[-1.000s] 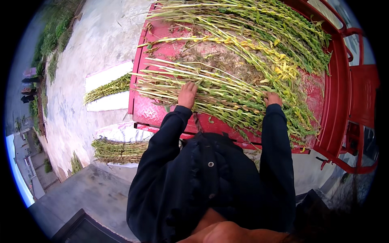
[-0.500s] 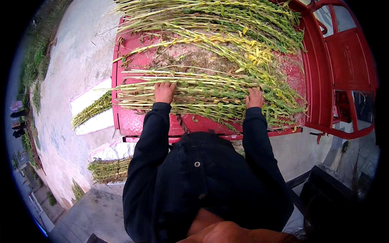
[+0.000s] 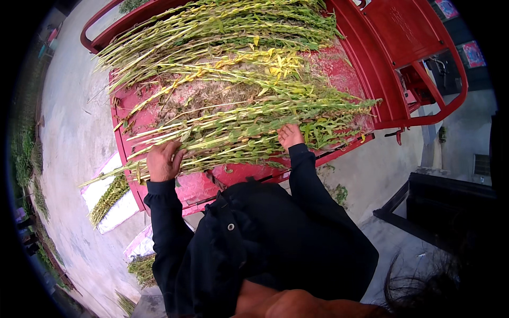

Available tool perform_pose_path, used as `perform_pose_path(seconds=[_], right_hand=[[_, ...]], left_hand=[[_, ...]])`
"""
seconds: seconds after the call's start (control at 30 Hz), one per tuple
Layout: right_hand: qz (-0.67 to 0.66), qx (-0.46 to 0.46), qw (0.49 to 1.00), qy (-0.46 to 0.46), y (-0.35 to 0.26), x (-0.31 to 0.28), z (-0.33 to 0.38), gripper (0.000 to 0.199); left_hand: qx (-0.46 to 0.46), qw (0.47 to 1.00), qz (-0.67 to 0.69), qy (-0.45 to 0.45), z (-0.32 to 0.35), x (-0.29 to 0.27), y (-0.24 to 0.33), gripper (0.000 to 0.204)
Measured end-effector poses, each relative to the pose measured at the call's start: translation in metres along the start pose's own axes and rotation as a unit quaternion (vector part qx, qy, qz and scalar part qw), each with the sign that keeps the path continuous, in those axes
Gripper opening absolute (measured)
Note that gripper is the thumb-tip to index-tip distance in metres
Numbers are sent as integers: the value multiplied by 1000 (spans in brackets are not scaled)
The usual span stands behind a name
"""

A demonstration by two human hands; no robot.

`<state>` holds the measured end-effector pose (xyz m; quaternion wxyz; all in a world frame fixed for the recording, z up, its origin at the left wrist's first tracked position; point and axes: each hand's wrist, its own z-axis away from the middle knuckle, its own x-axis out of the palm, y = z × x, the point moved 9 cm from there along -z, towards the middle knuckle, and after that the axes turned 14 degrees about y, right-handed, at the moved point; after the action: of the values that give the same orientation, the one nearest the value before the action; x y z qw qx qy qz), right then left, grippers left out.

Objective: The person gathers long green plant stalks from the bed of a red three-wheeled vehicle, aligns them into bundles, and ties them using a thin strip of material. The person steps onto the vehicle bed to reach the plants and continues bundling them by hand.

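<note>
A near layer of long cut plant stalks [image 3: 228, 142], pale at the left and leafy with green and yellowing pods at the right, lies across a red truck bed [image 3: 199, 185]. My left hand [image 3: 165, 160] grips some of them towards their bare ends, fingers and thumb curled round the stems. At the leafy side, my right hand [image 3: 290, 136] is turned with its palm partly showing and its fingers closed against the stalks' near edge. Leaves make it hard to see how many stems it holds. Several thin stems stick out past the bed's left edge.
A thicker pile of stalks [image 3: 228, 26] covers the bed's far part, with dry leaf litter [image 3: 196, 98] between. A red cab frame [image 3: 392, 42] rises at right. White sheets [image 3: 108, 212] with more stalks lie on the concrete at left. Dark furniture [image 3: 440, 212] stands lower right.
My view has turned and shifted. My left hand has moved left along the stalks and curled round some; my right hand has turned from back-up on the stalks to palm partly showing at their near edge.
</note>
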<state>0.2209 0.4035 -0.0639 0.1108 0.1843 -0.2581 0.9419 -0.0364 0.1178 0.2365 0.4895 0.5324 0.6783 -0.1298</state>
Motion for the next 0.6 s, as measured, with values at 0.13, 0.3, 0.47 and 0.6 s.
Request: perform_pose_path(seconds=[0.13,0.3,0.47,0.6], right_hand=[[-122,-4,989,-85,-21,28,8,28],[-166,-1,964,-208,-34,47,25,29],[-112,5,946,-303,-30,89,118,29],[1,-56,937,-344,-41,94,150,15]], left_hand=[[-36,999,-9,-35,3,-23,-12,19],[-172,966,125,-145,50,12,-79,17],[-405,826,351,-172,114,11,-140,16],[-441,829,298,-174,150,-1,-162,18]])
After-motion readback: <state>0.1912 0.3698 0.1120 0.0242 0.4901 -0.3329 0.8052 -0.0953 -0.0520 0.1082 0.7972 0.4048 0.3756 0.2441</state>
